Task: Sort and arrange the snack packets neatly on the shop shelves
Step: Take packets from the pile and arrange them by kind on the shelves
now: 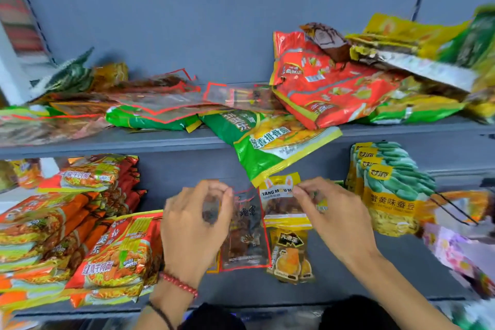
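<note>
Our left hand [197,225], palm down and fingers curled, pinches the top corner of a clear packet [247,238]. Our right hand [334,220] pinches the top of a yellow packet [278,205] just beside it. Both lie on the lower shelf [241,289], bare toward its front edge at 6 o'clock. Noodle packs [115,249] crowd 9 o'clock and bean bags [388,195] 3 o'clock. At 12, a green packet [267,153] overhangs the upper shelf [107,146].

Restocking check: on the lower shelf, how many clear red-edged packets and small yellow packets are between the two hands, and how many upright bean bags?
Clear red-edged plastic packets: 1
Small yellow plastic packets: 2
Upright green-and-yellow bean bags: 4
Total: 7
</note>
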